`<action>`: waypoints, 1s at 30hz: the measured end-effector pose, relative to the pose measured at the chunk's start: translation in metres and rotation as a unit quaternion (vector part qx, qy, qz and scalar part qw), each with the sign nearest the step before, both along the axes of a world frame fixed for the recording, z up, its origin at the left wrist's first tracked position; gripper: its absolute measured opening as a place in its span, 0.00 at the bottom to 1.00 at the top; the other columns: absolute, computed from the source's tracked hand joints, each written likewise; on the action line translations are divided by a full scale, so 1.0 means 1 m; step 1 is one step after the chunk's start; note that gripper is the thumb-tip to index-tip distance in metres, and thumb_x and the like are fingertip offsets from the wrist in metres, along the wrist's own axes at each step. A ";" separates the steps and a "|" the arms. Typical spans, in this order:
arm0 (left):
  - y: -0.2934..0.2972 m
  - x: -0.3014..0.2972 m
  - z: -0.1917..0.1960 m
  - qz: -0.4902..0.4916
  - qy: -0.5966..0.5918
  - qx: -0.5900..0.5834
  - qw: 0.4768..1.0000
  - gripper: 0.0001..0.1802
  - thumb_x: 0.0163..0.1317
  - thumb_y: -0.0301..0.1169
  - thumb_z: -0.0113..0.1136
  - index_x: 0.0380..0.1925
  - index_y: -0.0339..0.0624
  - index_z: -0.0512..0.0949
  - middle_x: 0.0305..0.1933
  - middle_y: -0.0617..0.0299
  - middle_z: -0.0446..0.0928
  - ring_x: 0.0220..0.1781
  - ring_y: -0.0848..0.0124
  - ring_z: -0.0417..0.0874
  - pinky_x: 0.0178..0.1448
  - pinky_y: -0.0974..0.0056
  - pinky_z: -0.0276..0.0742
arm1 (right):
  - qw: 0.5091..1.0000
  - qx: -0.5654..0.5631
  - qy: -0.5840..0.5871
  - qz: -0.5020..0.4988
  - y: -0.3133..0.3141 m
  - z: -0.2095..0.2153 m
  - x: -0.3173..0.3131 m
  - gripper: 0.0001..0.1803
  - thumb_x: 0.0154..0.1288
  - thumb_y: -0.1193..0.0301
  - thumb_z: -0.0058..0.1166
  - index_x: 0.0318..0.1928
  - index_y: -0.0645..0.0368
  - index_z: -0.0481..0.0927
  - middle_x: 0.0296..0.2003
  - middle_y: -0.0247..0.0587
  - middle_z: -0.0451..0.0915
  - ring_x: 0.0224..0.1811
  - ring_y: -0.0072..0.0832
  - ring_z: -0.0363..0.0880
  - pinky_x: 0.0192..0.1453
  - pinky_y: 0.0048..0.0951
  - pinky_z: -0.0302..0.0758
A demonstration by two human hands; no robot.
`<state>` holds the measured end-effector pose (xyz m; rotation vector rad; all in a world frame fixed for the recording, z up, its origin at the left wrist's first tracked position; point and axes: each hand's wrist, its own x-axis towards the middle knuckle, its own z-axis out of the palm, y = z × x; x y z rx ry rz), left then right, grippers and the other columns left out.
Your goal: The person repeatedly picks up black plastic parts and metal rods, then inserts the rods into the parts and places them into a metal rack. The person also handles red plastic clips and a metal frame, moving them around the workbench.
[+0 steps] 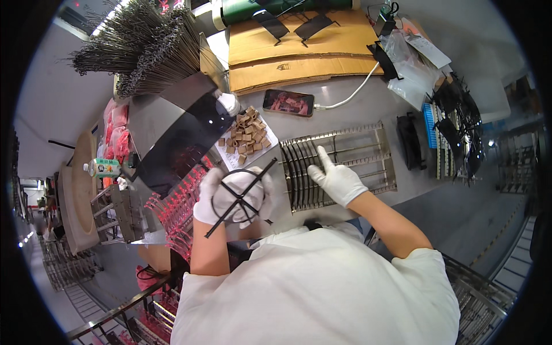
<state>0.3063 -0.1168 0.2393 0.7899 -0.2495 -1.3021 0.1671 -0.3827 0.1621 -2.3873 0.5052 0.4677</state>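
Bent dark strips (297, 172) are set in the metal rack (390, 173), long way near to far, left of and partly under the spread right hand (340, 181), the nearer one. What is gripped by the left hand (206, 198), by the black cross (240, 198), cannot be told.

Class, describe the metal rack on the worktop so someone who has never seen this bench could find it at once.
From the brown cardboard, come down to the phone with the white cable. Below it and to the right lies the metal rack, with the person's right hand over it. Its notched rails, with dark curved strips lined up in the left part, set it apart from its neighbours.
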 end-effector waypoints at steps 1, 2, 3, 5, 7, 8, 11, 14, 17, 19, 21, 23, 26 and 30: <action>-0.002 0.004 -0.001 -0.032 0.006 0.011 0.999 0.62 0.53 0.79 0.50 0.60 0.22 0.68 0.41 0.40 0.79 0.34 0.58 0.82 0.32 0.65 0.80 | 0.997 -0.059 0.036 0.016 0.005 0.012 0.004 0.50 0.76 0.33 0.28 0.79 0.62 0.51 0.32 0.62 0.85 0.36 0.56 0.86 0.47 0.53 0.80; -0.003 0.007 -0.002 -0.062 0.010 0.022 0.998 0.63 0.51 0.79 0.54 0.62 0.24 0.68 0.45 0.36 0.79 0.38 0.56 0.83 0.38 0.63 0.83 | 0.996 -0.049 0.069 0.028 0.001 0.026 0.009 0.50 0.75 0.34 0.35 0.80 0.59 0.51 0.35 0.59 0.85 0.39 0.54 0.86 0.46 0.52 0.81; -0.006 0.010 0.000 -0.107 0.012 -0.004 0.994 0.63 0.51 0.78 0.55 0.62 0.23 0.68 0.43 0.38 0.80 0.39 0.56 0.84 0.38 0.63 0.84 | 0.995 -0.092 -0.015 0.038 -0.004 0.032 0.009 0.49 0.74 0.37 0.41 0.80 0.60 0.52 0.37 0.58 0.85 0.41 0.53 0.86 0.46 0.51 0.81; -0.010 0.007 -0.004 -0.102 0.060 -0.005 0.993 0.51 0.62 0.70 0.50 0.56 0.23 0.72 0.37 0.46 0.80 0.36 0.60 0.82 0.38 0.59 0.82 | 0.967 -0.171 -0.179 0.058 -0.012 0.046 0.007 0.50 0.70 0.42 0.54 0.79 0.61 0.53 0.41 0.56 0.84 0.44 0.50 0.86 0.46 0.49 0.81; -0.021 -0.003 0.010 -0.112 0.060 0.119 0.985 0.46 0.71 0.65 0.40 0.52 0.21 0.72 0.26 0.53 0.76 0.24 0.65 0.77 0.27 0.63 0.76 | 0.864 -0.256 -0.421 0.103 -0.013 0.085 0.019 0.48 0.62 0.53 0.65 0.77 0.57 0.58 0.47 0.54 0.82 0.48 0.51 0.84 0.51 0.48 0.80; -0.024 -0.004 0.012 -0.158 0.080 0.135 0.975 0.42 0.73 0.61 0.39 0.50 0.22 0.74 0.24 0.56 0.75 0.22 0.67 0.76 0.25 0.64 0.74 | 0.869 -0.197 -0.439 0.111 -0.004 0.101 0.022 0.47 0.59 0.58 0.67 0.76 0.56 0.61 0.48 0.55 0.82 0.48 0.52 0.84 0.54 0.47 0.80; -0.033 0.007 0.019 -0.342 0.042 0.118 0.931 0.30 0.75 0.51 0.45 0.44 0.30 0.79 0.24 0.58 0.77 0.24 0.70 0.77 0.27 0.65 0.73 | 0.923 0.063 -0.367 0.098 0.025 0.137 0.023 0.43 0.54 0.69 0.69 0.72 0.54 0.68 0.48 0.58 0.83 0.49 0.54 0.83 0.59 0.46 0.79; -0.033 0.011 0.034 -0.393 -0.454 0.127 0.790 0.19 0.73 0.43 0.54 0.42 0.38 0.83 0.28 0.57 0.82 0.28 0.73 0.80 0.32 0.66 0.76 | 0.922 0.314 -0.173 0.145 0.019 0.121 0.019 0.31 0.64 0.67 0.57 0.68 0.59 0.76 0.44 0.56 0.85 0.47 0.40 0.85 0.55 0.34 0.81; -0.013 0.022 0.020 -0.407 -0.303 0.226 0.832 0.21 0.71 0.41 0.54 0.52 0.36 0.81 0.40 0.54 0.83 0.39 0.70 0.85 0.44 0.65 0.81 | 0.906 0.367 -0.182 -0.105 -0.006 0.129 0.007 0.32 0.73 0.68 0.49 0.75 0.59 0.66 0.32 0.38 0.81 0.25 0.21 0.78 0.32 0.25 0.79; 0.021 0.036 0.014 -0.130 -0.221 0.107 0.961 0.21 0.72 0.41 0.49 0.54 0.36 0.76 0.45 0.54 0.80 0.46 0.64 0.83 0.50 0.59 0.82 | 0.863 0.458 -0.147 -0.154 -0.042 0.093 -0.008 0.30 0.78 0.60 0.44 0.74 0.58 0.64 0.27 0.37 0.78 0.20 0.23 0.77 0.25 0.24 0.74; 0.014 0.033 0.064 0.206 -0.242 -0.199 0.927 0.30 0.69 0.50 0.48 0.57 0.35 0.71 0.55 0.51 0.75 0.56 0.60 0.79 0.56 0.52 0.80 | 0.855 0.470 -0.121 -0.184 -0.052 0.057 -0.030 0.31 0.80 0.57 0.42 0.76 0.58 0.62 0.29 0.38 0.82 0.25 0.21 0.77 0.33 0.24 0.76; 0.004 0.052 0.105 0.297 -0.136 -0.460 0.825 0.40 0.64 0.61 0.47 0.59 0.35 0.68 0.60 0.49 0.72 0.62 0.58 0.75 0.62 0.46 0.78 | 0.864 0.440 -0.149 -0.193 -0.050 0.013 -0.045 0.31 0.81 0.53 0.42 0.73 0.59 0.65 0.28 0.39 0.82 0.29 0.22 0.78 0.38 0.24 0.76; -0.030 0.050 0.147 0.557 -0.261 -0.391 0.684 0.40 0.66 0.60 0.51 0.60 0.32 0.68 0.58 0.50 0.73 0.58 0.61 0.75 0.63 0.52 0.74 | 0.871 0.432 -0.134 -0.190 -0.035 -0.006 -0.038 0.28 0.81 0.46 0.38 0.43 0.59 0.77 0.28 0.39 0.84 0.28 0.23 0.78 0.38 0.24 0.74; -0.155 0.004 0.179 0.252 -0.542 -0.123 0.792 0.35 0.70 0.52 0.54 0.62 0.31 0.70 0.59 0.50 0.76 0.56 0.66 0.78 0.60 0.67 0.74 | 0.861 0.444 0.039 -0.243 -0.021 -0.004 -0.022 0.28 0.79 0.44 0.41 0.44 0.59 0.78 0.28 0.39 0.85 0.21 0.26 0.77 0.26 0.29 0.74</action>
